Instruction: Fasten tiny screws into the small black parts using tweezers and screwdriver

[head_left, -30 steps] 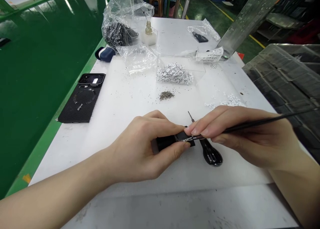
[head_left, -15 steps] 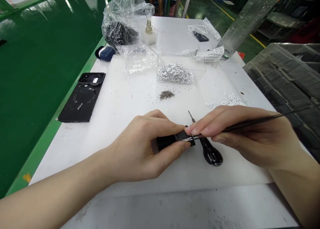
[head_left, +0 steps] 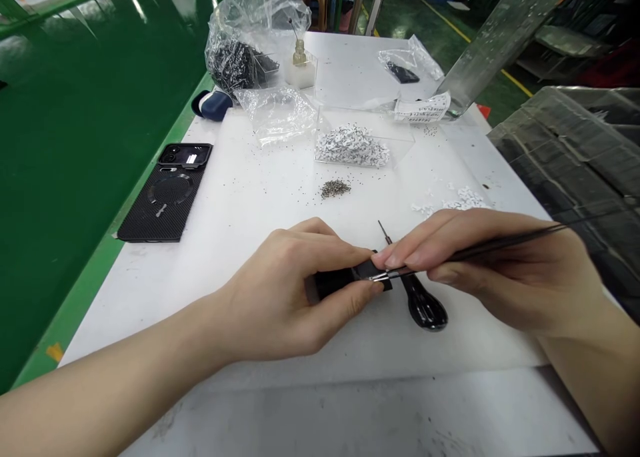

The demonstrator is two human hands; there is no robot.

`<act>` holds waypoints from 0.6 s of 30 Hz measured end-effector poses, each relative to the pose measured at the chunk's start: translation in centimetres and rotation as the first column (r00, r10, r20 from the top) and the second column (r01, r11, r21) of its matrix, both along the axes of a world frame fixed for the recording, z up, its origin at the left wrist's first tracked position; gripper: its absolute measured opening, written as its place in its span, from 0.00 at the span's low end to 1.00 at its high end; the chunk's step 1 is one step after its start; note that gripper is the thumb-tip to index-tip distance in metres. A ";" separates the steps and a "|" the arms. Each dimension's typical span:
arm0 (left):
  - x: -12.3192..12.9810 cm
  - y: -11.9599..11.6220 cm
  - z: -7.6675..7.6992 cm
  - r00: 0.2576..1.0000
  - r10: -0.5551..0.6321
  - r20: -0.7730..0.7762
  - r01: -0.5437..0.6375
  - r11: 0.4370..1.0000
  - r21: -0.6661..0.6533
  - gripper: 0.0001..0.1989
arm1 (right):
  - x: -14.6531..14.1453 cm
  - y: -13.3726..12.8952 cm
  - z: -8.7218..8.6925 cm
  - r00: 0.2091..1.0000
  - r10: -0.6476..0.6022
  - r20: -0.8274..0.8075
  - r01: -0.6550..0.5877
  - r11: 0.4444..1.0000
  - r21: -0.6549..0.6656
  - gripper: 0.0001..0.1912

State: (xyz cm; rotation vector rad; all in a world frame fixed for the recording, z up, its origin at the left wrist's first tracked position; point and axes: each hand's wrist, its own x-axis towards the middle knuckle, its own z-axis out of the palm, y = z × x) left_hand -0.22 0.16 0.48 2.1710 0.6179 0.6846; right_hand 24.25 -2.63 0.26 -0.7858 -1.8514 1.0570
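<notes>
My left hand (head_left: pixel 295 290) is closed round a small black part (head_left: pixel 334 282), with thumb and forefinger along its sides. My right hand (head_left: pixel 490 264) pinches dark tweezers (head_left: pixel 480 249), whose metal tips rest at the right end of the black part. Fingertips of my right hand also touch that end. Beneath the tweezers lies a screwdriver with a glossy black handle (head_left: pixel 425 305), its thin shaft pointing away from me. Beyond my hands is a small pile of tiny metal pieces (head_left: pixel 335 188). My fingers hide much of the black part.
A clear tray (head_left: pixel 354 145) holds small white pieces; more white pieces (head_left: pixel 463 198) lie to its right. A black phone (head_left: pixel 165 194) is at the left edge. Plastic bags (head_left: pixel 280 114), a small bottle (head_left: pixel 299 54) and a metal post (head_left: pixel 495 50) stand farther back.
</notes>
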 end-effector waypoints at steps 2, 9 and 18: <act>0.0 0.0 0.0 1.000 -0.004 -0.002 0.004 1.000 -0.004 0.10 | 0.0 0.1 0.0 1.000 0.006 0.002 -0.006 1.000 0.000 0.14; -0.1 -0.1 -0.1 1.000 0.001 -0.011 -0.001 1.000 -0.002 0.11 | -0.3 0.0 -0.2 0.999 -0.037 -0.004 0.037 0.999 -0.013 0.13; 0.0 -0.1 0.0 1.000 0.004 -0.026 -0.005 1.000 -0.017 0.09 | -0.3 0.0 -0.3 1.000 -0.011 -0.019 0.011 1.000 -0.020 0.12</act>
